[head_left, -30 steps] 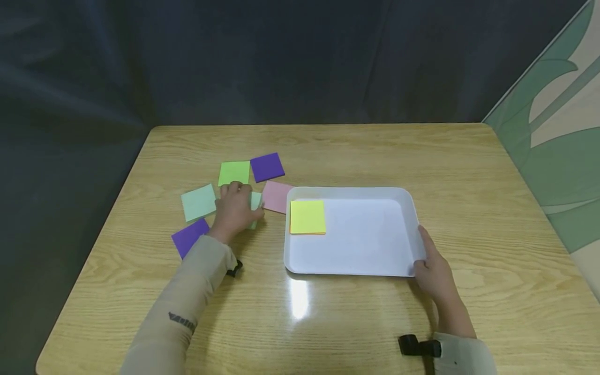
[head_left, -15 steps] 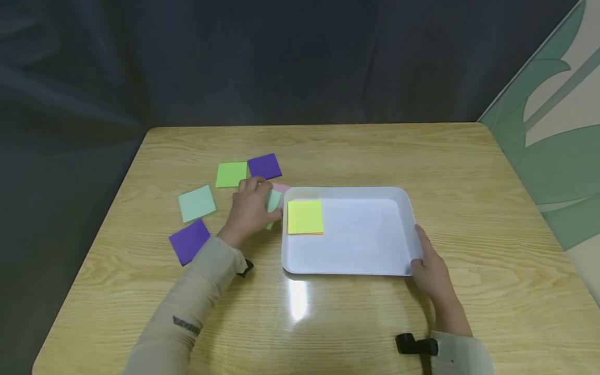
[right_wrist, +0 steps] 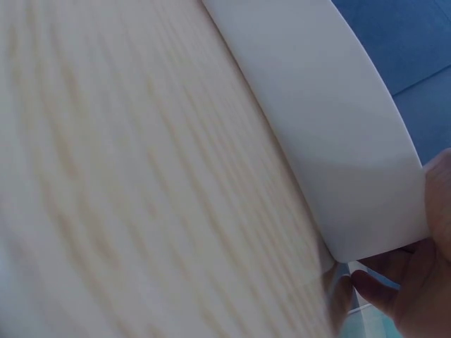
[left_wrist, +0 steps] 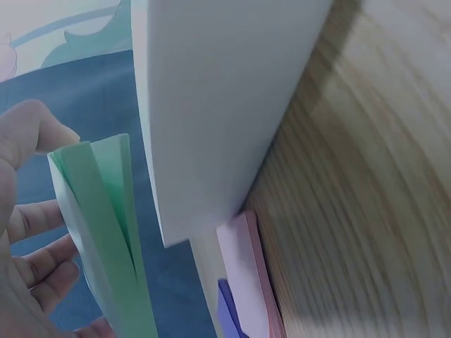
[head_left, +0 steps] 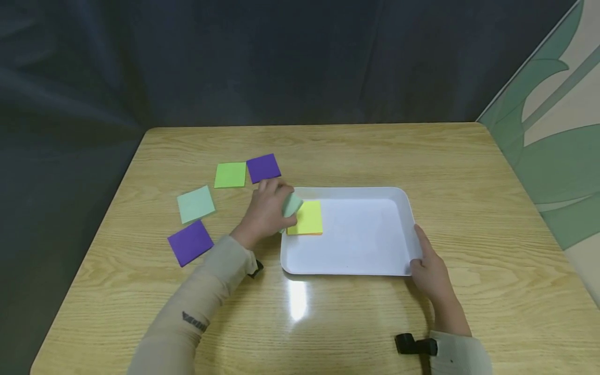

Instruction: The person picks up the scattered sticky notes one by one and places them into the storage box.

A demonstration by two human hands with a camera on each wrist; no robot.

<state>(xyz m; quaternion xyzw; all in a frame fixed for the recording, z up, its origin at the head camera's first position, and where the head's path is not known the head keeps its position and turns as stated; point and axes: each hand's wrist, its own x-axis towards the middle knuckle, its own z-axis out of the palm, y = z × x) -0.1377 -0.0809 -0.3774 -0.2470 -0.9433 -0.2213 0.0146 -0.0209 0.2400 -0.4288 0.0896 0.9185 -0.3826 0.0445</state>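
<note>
A mint pad (head_left: 292, 204) is being carried over the left rim of a white tray (head_left: 363, 242).
Nearest, the tray's right end is being gripped between thumb and fingers by the right hand (head_left: 430, 268). A near purple pad (head_left: 189, 243) is being left on the table (head_left: 356, 317). The mint pad is being clamped between thumb and fingers of the left hand (head_left: 267, 211); the gap of half a second ago between pad and tray is being closed, and a yellow pad (head_left: 310, 219) inside is being partly hidden. A transfer from table to tray is apparently being made, with release not yet being shown. Farther off, a second mint pad (head_left: 196, 204), a green pad (head_left: 229, 175) and a far purple pad (head_left: 263, 167) are being left untouched.
</note>
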